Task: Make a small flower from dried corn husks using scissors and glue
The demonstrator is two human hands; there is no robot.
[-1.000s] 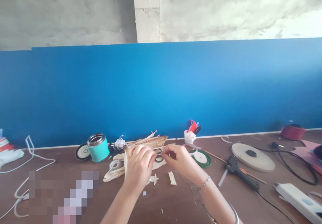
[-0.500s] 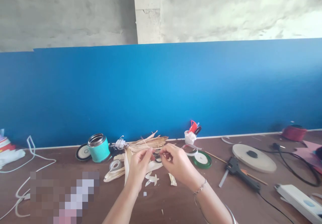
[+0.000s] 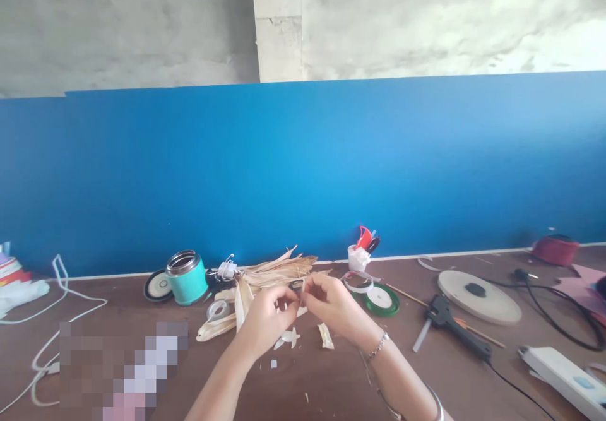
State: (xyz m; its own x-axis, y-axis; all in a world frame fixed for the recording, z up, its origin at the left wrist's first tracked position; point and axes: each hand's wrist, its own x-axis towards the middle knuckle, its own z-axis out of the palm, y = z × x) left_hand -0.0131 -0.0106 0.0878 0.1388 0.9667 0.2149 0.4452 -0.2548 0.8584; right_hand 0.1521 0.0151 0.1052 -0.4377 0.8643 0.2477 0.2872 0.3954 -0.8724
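Note:
My left hand (image 3: 267, 320) and my right hand (image 3: 331, 304) meet in front of me, fingertips nearly touching. Each is closed in a pinch. A thin pale sliver shows between the fingertips, too small to name. Just behind them spreads a pile of dried corn husks (image 3: 279, 269), partly covered by the hands. Small cut husk pieces (image 3: 286, 339) lie on the table below the fingers, with another husk scrap (image 3: 326, 336) under my right hand. A roll of clear tape (image 3: 218, 310) rests on the husks to the left.
On the left stand a turquoise flask (image 3: 187, 280), its lid (image 3: 158, 286) and a white cable (image 3: 71, 301). To the right are a white cup of tools (image 3: 358, 258), a green ribbon spool (image 3: 381, 301), a glue gun (image 3: 457, 327), a round lid (image 3: 479, 297) and a power strip (image 3: 561, 380).
My left hand has moved right and slightly down, so its fingertips now come up against those of my right hand. My right hand has barely shifted, and both stay pinched.

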